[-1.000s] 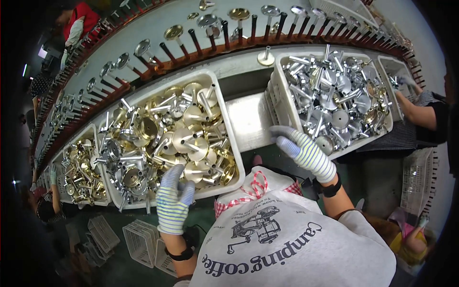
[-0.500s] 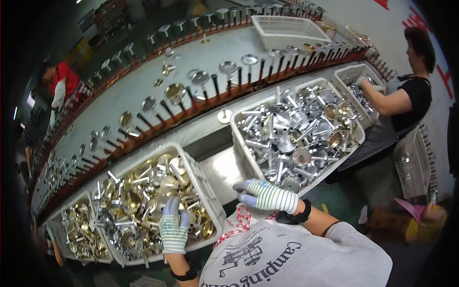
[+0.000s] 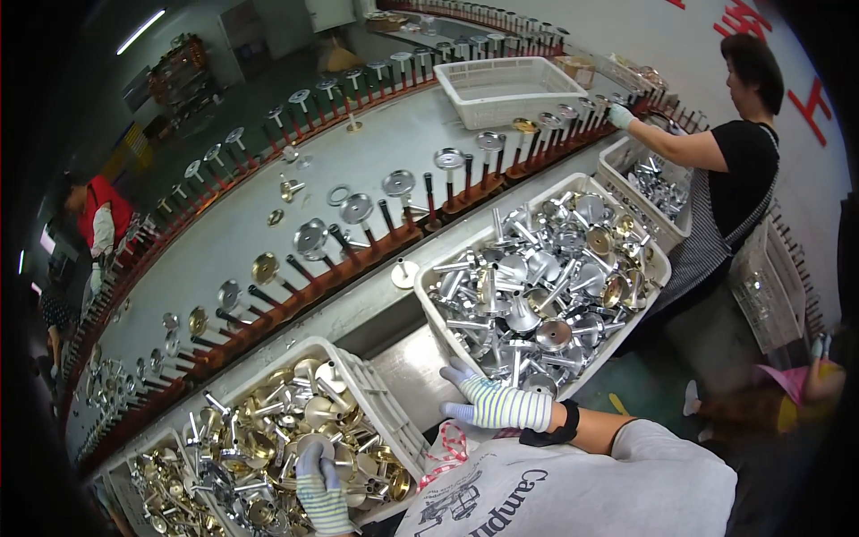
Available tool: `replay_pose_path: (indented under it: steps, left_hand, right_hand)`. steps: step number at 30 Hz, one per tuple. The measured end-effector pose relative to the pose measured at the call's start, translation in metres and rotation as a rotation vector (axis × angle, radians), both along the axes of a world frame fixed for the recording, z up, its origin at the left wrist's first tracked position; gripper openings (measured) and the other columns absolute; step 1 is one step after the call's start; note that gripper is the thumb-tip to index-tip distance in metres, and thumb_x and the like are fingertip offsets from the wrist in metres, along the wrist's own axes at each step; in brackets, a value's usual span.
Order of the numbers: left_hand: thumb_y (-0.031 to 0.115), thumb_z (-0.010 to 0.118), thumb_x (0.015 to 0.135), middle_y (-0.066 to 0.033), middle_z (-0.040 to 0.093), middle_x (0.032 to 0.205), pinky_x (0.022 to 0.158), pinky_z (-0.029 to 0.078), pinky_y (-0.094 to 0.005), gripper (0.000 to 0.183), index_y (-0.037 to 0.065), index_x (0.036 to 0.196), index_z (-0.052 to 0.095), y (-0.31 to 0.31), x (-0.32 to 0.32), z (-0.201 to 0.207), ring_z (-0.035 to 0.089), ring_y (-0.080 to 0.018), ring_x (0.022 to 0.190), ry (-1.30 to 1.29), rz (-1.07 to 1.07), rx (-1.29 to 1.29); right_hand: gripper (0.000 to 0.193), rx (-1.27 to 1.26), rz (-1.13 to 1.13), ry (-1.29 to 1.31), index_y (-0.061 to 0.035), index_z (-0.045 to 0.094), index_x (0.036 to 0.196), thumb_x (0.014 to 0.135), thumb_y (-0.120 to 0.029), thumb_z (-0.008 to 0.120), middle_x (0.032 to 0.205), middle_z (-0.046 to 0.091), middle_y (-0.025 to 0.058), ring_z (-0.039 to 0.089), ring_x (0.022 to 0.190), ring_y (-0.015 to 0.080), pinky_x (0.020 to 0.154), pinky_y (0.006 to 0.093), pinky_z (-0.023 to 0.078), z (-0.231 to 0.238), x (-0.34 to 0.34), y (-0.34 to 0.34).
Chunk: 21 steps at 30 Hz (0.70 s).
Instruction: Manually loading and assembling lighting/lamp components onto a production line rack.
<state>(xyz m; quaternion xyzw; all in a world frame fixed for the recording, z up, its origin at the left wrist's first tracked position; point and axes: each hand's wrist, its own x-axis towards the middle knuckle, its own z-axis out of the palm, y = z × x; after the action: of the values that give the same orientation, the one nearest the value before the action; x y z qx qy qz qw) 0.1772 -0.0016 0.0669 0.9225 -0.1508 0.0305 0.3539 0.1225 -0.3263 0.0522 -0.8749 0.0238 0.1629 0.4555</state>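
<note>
My left hand (image 3: 322,490), in a striped knit glove, is over the near left crate (image 3: 386,387) of gold and silver metal parts, each a round disc on a short stem. Its fingers are stretched out and slightly apart at a pale disc (image 3: 315,444); whether they touch it cannot be made out. My right hand (image 3: 501,404), gloved alike, hovers palm down by the near corner of the right crate (image 3: 660,285). Nothing shows in its fingers, which are spread. Silver parts with a few brassy ones (image 3: 546,277) fill that crate.
A curved line of upright dark-handled rods (image 3: 340,240), some topped with discs, runs along the grey table (image 3: 268,192). A white basket (image 3: 510,112) stands on it. At right a co-worker (image 3: 729,152) reaches to the rods; another person in red (image 3: 94,215) is far left.
The view has shifted, so my left hand appears lower in it. The co-worker at right has raised a hand from the crate to the rods. My right hand's fingers have spread slightly.
</note>
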Motion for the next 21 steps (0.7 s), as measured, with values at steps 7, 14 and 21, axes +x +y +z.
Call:
replay_pose_path:
  steps: [7,14,21]
  left_hand:
    - [0.009,0.050,0.089,-0.0144,0.059,0.104,0.080,0.045,-0.0294,0.026,-0.003,0.112,0.054,-0.029,-0.008,0.065,0.057,-0.0204,0.091,0.090,0.216,-0.270]
    - [-0.003,0.055,0.083,-0.0148,0.055,0.113,0.078,0.045,-0.0280,0.015,0.000,0.097,0.054,0.018,-0.006,0.035,0.055,-0.0173,0.090,0.125,0.382,-0.690]
    - [0.001,0.053,0.084,-0.0124,0.057,0.103,0.078,0.049,-0.0305,0.026,-0.001,0.110,0.053,0.048,0.001,-0.032,0.057,-0.0187,0.090,-0.096,0.246,-0.867]
  right_hand:
    - [0.076,-0.045,-0.046,-0.018,0.0055,0.023,0.134,0.087,-0.049,0.045,0.139,0.018,0.0314,0.020,0.131,0.0390,0.108,0.0380,0.021,-0.017,0.001,-0.007]
    - [0.078,-0.067,-0.091,0.021,0.0052,0.024,0.135,0.086,-0.053,0.042,0.140,0.022,0.0283,0.023,0.131,0.0362,0.107,0.0358,0.021,-0.019,0.003,-0.005]
    - [0.075,-0.050,-0.096,0.074,0.0052,0.029,0.133,0.085,-0.051,0.045,0.138,0.028,0.0253,0.028,0.129,0.0342,0.106,0.0354,0.025,-0.020,0.011,0.003]
